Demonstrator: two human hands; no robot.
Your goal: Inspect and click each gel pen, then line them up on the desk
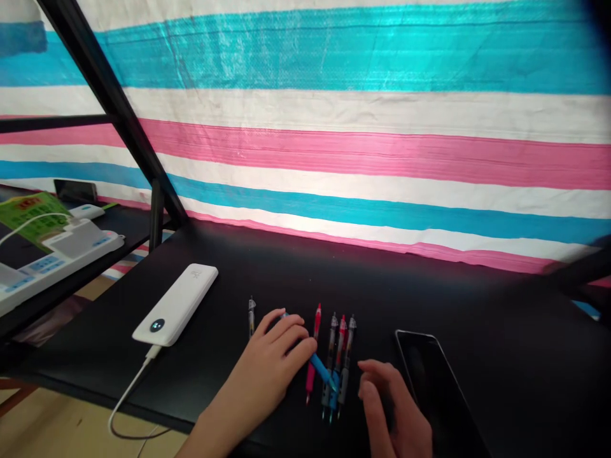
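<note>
Several pens lie side by side on the black table (477,318): a red pen (313,356), dark grey pens (331,356), and one clear pen (251,315) apart at the left. My left hand (277,353) rests on the table with fingers curled over a blue pen (322,372) that lies slanted across the others. My right hand (389,401) hovers just right of the pens, fingers loosely bent and apart, holding nothing.
A dark phone (432,388) lies face up right of my right hand. A white power bank (176,304) with a white cable (128,394) sits at the left. A side shelf at far left holds white devices (57,254). A striped tarp hangs behind.
</note>
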